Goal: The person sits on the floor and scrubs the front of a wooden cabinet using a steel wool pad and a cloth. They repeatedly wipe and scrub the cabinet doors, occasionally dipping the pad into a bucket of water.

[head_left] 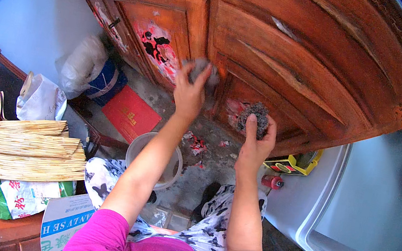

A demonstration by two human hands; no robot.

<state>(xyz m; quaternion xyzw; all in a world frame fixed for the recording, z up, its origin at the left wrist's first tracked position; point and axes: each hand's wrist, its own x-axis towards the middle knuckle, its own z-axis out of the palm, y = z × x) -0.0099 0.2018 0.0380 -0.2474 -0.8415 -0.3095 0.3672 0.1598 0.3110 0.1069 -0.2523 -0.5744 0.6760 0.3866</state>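
Note:
My left hand (190, 90) is closed around a grey wad (204, 74), blurred, against the front of a brown wooden cabinet (253, 45). My right hand (255, 151) grips a dark, curly steel wool scrubber (258, 119) between thumb and fingers, close to a lower panel. On the left cabinet door (162, 17) is a torn patch of pink, white and black sticker (158, 47). Pinkish residue (234, 110) also shows beside the scrubber. Below my left forearm stands a whitish plastic bucket (178, 166), partly hidden by the arm.
Red paper scraps (198, 146) litter the floor. A red folder (132, 113) lies near a blue container (107, 81) and plastic bag (83, 65). Bundled thin sticks (28, 150) are stacked at left. At right are a red can (272, 182), yellow-black box (294, 165) and pale appliance (297, 206).

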